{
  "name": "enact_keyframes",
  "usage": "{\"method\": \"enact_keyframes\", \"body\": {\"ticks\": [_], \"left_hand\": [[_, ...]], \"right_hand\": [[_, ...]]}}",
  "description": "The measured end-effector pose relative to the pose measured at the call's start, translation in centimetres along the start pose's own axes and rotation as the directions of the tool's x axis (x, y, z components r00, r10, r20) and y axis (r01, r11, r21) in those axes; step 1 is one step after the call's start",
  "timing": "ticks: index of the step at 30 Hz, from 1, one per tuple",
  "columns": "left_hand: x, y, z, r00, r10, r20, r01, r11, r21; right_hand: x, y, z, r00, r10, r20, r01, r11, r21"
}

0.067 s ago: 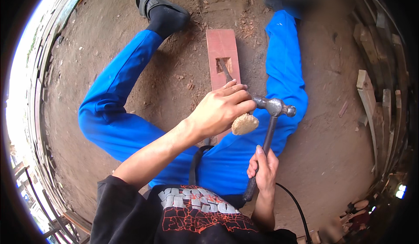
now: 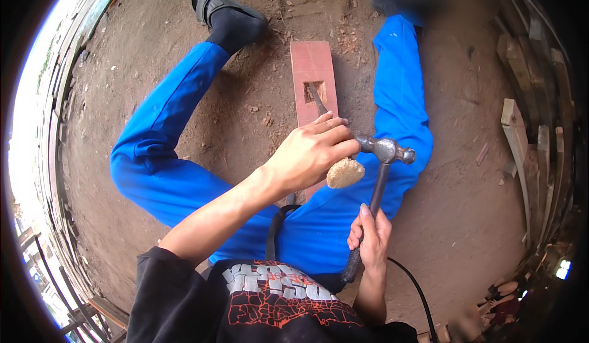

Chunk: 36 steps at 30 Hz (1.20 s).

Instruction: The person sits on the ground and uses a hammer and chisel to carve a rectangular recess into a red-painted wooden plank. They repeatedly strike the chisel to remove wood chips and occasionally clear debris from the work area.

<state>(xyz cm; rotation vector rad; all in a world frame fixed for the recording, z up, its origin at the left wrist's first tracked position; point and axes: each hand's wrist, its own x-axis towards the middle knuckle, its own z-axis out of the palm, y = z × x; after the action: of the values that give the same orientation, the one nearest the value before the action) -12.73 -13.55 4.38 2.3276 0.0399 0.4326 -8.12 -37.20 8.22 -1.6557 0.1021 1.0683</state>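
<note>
A reddish wooden plank (image 2: 311,58) lies lengthwise between my legs, with a squarish hole cut into it. My left hand (image 2: 316,150) is wrapped round a chisel (image 2: 320,102); its blade slants into that hole. The chisel's pale, frayed butt end (image 2: 345,173) sticks out below my fingers. To the right, my right hand (image 2: 372,236) grips the dark handle of a ball-peen hammer (image 2: 386,152). The hammer's head is raised beside my left hand, and part of it is hidden behind the fingers.
Bare brown soil (image 2: 466,190) with scattered wood chips surrounds the plank. Several timber pieces (image 2: 521,141) are stacked along the right. My bent legs in blue trousers (image 2: 153,122) flank the plank. A black cable (image 2: 420,288) curves down at the lower right.
The chisel's butt end has shifted very slightly up and to the right. Otherwise both hands and the hammer look nearly still.
</note>
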Motion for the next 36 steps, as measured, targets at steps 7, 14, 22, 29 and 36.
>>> {"method": "enact_keyframes", "body": {"ticks": [7,14,22,29,36], "left_hand": [[0.7,-0.8,0.1,1.0,0.017,0.019,-0.016,0.998,-0.059],[1.8,-2.2,0.8,0.989,0.04,-0.144,-0.086,0.942,-0.325],[2.7,-2.3,2.7,0.959,-0.002,-0.284,-0.083,0.954,-0.287],[3.3,-2.1,2.8,0.927,-0.076,-0.367,-0.051,0.945,-0.324],[3.9,-2.7,2.2,0.929,-0.104,-0.354,-0.022,0.942,-0.334]], "right_hand": [[0.6,0.8,-0.3,0.999,-0.039,0.019,0.038,0.998,0.044],[-1.3,2.0,-0.1,0.94,-0.34,-0.014,0.34,0.939,0.053],[-2.7,2.3,-0.2,0.778,-0.608,0.155,0.625,0.727,-0.286],[-4.4,-3.0,0.5,0.743,-0.667,0.057,0.661,0.716,-0.225],[-4.4,-4.8,3.9,0.484,-0.875,-0.018,0.863,0.481,-0.154]]}}
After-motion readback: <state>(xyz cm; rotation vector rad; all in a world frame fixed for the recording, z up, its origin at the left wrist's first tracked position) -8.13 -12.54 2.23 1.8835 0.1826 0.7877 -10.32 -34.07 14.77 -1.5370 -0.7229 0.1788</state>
